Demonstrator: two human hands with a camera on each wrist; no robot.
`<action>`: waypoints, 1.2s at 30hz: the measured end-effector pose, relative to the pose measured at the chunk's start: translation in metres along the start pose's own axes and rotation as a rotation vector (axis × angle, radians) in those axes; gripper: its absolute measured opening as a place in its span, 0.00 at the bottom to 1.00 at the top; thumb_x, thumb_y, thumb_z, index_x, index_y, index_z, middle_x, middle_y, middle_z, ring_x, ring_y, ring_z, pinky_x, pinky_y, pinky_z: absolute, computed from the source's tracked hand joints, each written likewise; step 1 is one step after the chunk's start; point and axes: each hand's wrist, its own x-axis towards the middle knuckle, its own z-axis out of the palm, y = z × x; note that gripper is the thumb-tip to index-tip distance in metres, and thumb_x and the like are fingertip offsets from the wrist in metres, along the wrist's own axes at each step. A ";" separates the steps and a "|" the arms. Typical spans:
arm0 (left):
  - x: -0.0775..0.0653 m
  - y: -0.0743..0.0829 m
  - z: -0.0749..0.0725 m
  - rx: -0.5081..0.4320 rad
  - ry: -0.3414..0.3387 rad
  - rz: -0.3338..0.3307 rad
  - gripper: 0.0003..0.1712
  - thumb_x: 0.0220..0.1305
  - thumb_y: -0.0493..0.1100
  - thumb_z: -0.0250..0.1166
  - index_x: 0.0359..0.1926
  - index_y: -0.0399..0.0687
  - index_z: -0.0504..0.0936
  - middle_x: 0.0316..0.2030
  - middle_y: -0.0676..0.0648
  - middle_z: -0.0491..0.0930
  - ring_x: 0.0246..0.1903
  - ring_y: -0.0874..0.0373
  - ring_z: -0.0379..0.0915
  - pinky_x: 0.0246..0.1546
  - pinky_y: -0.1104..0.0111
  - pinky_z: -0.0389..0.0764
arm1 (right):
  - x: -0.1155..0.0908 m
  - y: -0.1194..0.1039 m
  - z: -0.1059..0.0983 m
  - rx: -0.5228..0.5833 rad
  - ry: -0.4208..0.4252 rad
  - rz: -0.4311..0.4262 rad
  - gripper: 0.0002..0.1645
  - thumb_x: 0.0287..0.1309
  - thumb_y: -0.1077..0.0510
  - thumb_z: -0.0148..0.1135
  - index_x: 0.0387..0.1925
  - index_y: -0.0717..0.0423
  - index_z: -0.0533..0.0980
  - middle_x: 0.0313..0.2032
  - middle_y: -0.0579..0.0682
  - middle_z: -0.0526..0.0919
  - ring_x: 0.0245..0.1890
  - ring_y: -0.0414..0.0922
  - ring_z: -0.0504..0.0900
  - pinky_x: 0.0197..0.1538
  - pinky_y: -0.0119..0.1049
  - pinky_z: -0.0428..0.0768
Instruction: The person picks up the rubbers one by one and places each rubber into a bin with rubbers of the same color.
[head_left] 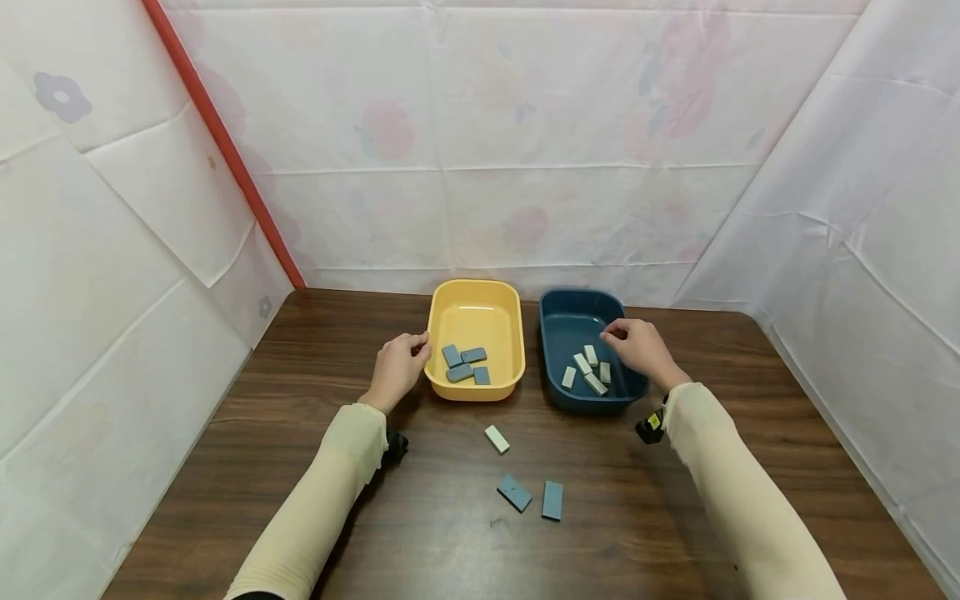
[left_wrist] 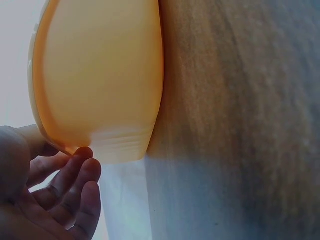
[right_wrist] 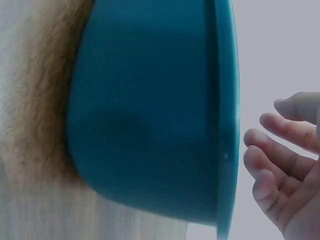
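My left hand (head_left: 401, 367) is at the left rim of a yellow plastic basin (head_left: 513, 333). In the left wrist view the thumb and index finger pinch the rim, and the other fingers are bent outside the wall. Inside lie several grey-blue rectangular blocks (head_left: 459, 372). Over the right rim of a dark blue basin (head_left: 558, 312) hovers my right hand (head_left: 643, 348), its fingers loosely bent with nothing visible between them. The right wrist view shows a gap between these fingers and the blue wall (right_wrist: 150, 110). Several cream-white blocks (head_left: 596, 383) lie in the blue basin.
On the brown wooden table (head_left: 285, 417), in front of the basins, lie a cream-white block (head_left: 497, 439) and two grey-blue blocks, one tilted (head_left: 514, 492) and one nearly straight (head_left: 552, 501). White patterned sheeting (head_left: 570, 167) hangs behind and on both sides.
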 end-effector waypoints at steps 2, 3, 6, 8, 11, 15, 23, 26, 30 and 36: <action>0.000 0.000 0.000 -0.002 0.004 0.000 0.21 0.69 0.43 0.60 0.60 0.41 0.78 0.46 0.40 0.83 0.32 0.52 0.75 0.32 0.66 0.74 | -0.002 0.003 -0.001 -0.005 0.016 0.003 0.16 0.69 0.54 0.54 0.45 0.62 0.81 0.37 0.58 0.83 0.31 0.48 0.75 0.35 0.39 0.73; 0.000 0.000 0.000 -0.001 0.006 0.001 0.21 0.69 0.43 0.59 0.60 0.41 0.78 0.46 0.40 0.83 0.32 0.52 0.75 0.32 0.66 0.74 | -0.004 0.003 -0.001 -0.005 0.028 0.007 0.16 0.69 0.54 0.55 0.44 0.62 0.82 0.37 0.58 0.84 0.31 0.48 0.75 0.36 0.39 0.73; -0.001 0.000 0.001 -0.001 0.006 -0.001 0.21 0.70 0.44 0.59 0.60 0.42 0.78 0.46 0.40 0.83 0.33 0.52 0.76 0.32 0.66 0.75 | -0.008 0.007 -0.002 -0.006 0.054 0.016 0.15 0.68 0.55 0.56 0.43 0.62 0.82 0.37 0.58 0.84 0.33 0.49 0.77 0.38 0.40 0.74; -0.001 0.000 0.001 -0.001 0.006 -0.005 0.21 0.70 0.44 0.59 0.60 0.42 0.78 0.46 0.40 0.83 0.33 0.52 0.76 0.33 0.65 0.75 | -0.011 0.008 -0.002 -0.003 0.062 0.022 0.15 0.68 0.55 0.56 0.43 0.62 0.82 0.38 0.59 0.84 0.34 0.49 0.77 0.39 0.41 0.74; -0.001 0.000 0.001 0.002 0.011 -0.010 0.21 0.70 0.44 0.59 0.60 0.42 0.78 0.46 0.40 0.83 0.34 0.52 0.76 0.34 0.64 0.76 | -0.016 0.010 -0.003 0.013 0.062 0.032 0.15 0.68 0.55 0.56 0.44 0.62 0.81 0.39 0.59 0.84 0.35 0.49 0.77 0.39 0.41 0.75; -0.001 0.000 0.002 0.000 0.021 -0.009 0.21 0.69 0.44 0.59 0.60 0.42 0.79 0.47 0.40 0.83 0.35 0.51 0.77 0.34 0.64 0.76 | -0.023 0.012 -0.005 0.022 0.062 0.057 0.16 0.69 0.54 0.55 0.44 0.62 0.81 0.39 0.60 0.84 0.36 0.50 0.77 0.39 0.41 0.75; -0.001 0.000 0.003 -0.009 0.033 -0.005 0.21 0.69 0.43 0.60 0.60 0.42 0.79 0.47 0.40 0.84 0.35 0.51 0.77 0.34 0.63 0.76 | -0.036 0.020 -0.010 0.035 0.098 0.127 0.16 0.69 0.55 0.55 0.45 0.63 0.80 0.41 0.62 0.84 0.38 0.53 0.80 0.40 0.45 0.78; -0.001 0.000 0.002 -0.010 0.036 -0.005 0.21 0.69 0.43 0.60 0.60 0.42 0.79 0.47 0.40 0.83 0.35 0.51 0.77 0.34 0.63 0.76 | -0.039 0.022 -0.010 0.039 0.115 0.155 0.16 0.68 0.55 0.55 0.46 0.63 0.79 0.42 0.63 0.84 0.40 0.55 0.80 0.42 0.48 0.78; 0.000 0.000 0.003 -0.009 0.033 -0.008 0.21 0.69 0.44 0.59 0.60 0.42 0.79 0.47 0.40 0.83 0.35 0.51 0.77 0.34 0.64 0.76 | -0.044 0.027 -0.008 0.041 0.115 0.191 0.17 0.67 0.54 0.56 0.47 0.64 0.79 0.42 0.63 0.84 0.41 0.56 0.81 0.43 0.49 0.78; 0.000 -0.001 0.004 -0.002 0.038 -0.002 0.21 0.70 0.43 0.59 0.60 0.41 0.79 0.44 0.40 0.84 0.33 0.51 0.76 0.33 0.66 0.75 | -0.050 0.035 -0.005 0.051 0.087 0.220 0.20 0.69 0.53 0.55 0.49 0.66 0.80 0.42 0.63 0.85 0.37 0.52 0.81 0.37 0.41 0.77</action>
